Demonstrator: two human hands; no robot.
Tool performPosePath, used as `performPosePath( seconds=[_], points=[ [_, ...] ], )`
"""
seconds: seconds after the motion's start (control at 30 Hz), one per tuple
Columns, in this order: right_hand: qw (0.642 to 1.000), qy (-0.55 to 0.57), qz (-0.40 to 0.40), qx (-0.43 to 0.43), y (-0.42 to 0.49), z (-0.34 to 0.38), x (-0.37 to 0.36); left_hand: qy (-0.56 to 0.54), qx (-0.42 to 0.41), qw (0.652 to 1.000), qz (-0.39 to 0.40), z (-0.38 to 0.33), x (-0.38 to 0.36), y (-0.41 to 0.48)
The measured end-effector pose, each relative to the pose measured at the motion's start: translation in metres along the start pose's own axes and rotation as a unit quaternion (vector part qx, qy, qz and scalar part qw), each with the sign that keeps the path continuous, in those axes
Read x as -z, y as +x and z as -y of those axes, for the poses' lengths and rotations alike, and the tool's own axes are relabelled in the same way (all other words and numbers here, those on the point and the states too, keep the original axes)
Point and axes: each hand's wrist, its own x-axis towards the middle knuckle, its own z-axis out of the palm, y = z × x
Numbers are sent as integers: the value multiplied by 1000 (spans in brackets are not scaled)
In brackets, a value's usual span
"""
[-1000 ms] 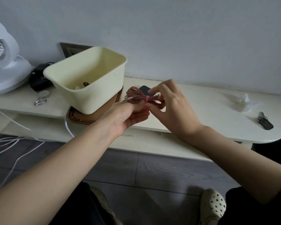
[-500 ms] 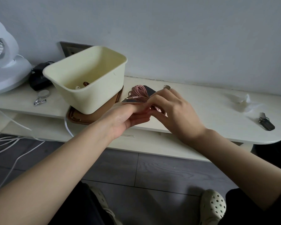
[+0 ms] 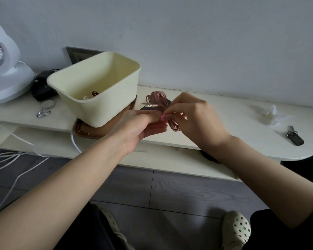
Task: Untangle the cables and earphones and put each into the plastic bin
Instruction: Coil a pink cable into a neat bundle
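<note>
Holding the coiled pink cable (image 3: 158,98), left hand (image 3: 137,125) meets right hand (image 3: 197,120).

bin (image 3: 105,103) left of cable (image 3: 158,100), keys (image 3: 294,137) right

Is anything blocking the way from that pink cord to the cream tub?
Nothing visible does. The left hand and right hand hold the pink cord just right of the tub; its top is open, so the cord need only clear the tub's wall.

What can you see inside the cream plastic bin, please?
Inside the bin, a brown cable loop and a small white piece show. Its near wall hides the rest of the floor.
</note>
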Motion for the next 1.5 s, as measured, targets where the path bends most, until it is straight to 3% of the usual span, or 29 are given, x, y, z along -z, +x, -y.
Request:
performPosePath(
  seconds=[0.3, 0.67, 1.1, 1.33, 1.5],
  points=[
    [993, 53, 34, -95, 10, 7, 3, 12, -7, 1000, 2, -2, 0, -5],
    [999, 40, 12, -7, 3, 4, 2, -3, -19, 999, 30, -4, 4, -6],
    [979, 179, -41, -84, 1, 5, 2, 26, -89, 995, 42, -5, 4, -8],
    [968, 219, -51, -114, 0, 8, -1, 146, -189, 971, -31, 0, 3, -4],
    [950, 274, -42, -147, -2, 11, -1, 180, -249, 951, -27, 1, 3, -3]
  ],
)
